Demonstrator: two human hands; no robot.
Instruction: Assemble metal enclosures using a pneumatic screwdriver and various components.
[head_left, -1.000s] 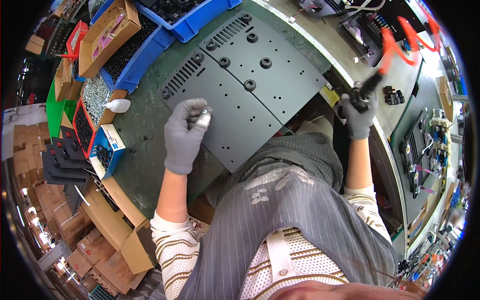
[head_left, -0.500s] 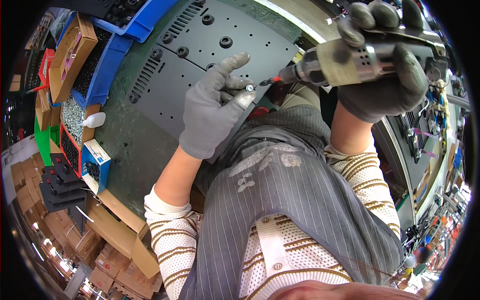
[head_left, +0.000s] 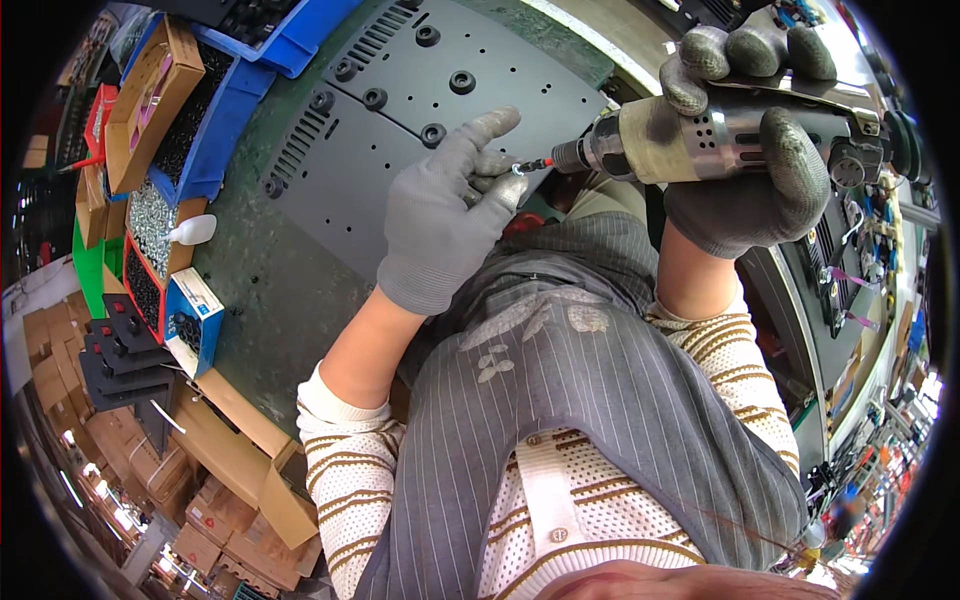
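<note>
My gloved left hand (head_left: 450, 205) pinches a small silver screw (head_left: 517, 169) between thumb and fingers, its index finger stretched out. Gripped in my gloved right hand (head_left: 750, 165) is a metal power screwdriver (head_left: 680, 140) with a band of tape around its body. Its bit, with a red sleeve (head_left: 541, 163), points left and meets the screw at my left fingertips. Beneath and beyond the left hand lie dark grey metal panels (head_left: 400, 140) with slots and small holes. Several round black rubber feet (head_left: 462, 82) sit on the panels.
Left of the panels on the green bench (head_left: 260, 330) stand a blue bin (head_left: 222, 130), a cardboard box (head_left: 150, 110), a tray of silver screws (head_left: 150, 225), a white squeeze bottle (head_left: 195, 230) and a small blue box (head_left: 195, 320). Cartons (head_left: 235, 525) are stacked at lower left.
The screwdriver has moved slightly left and my left hand slightly right, so the bit, which was apart from the screw, now meets it. The view has shifted a little.
</note>
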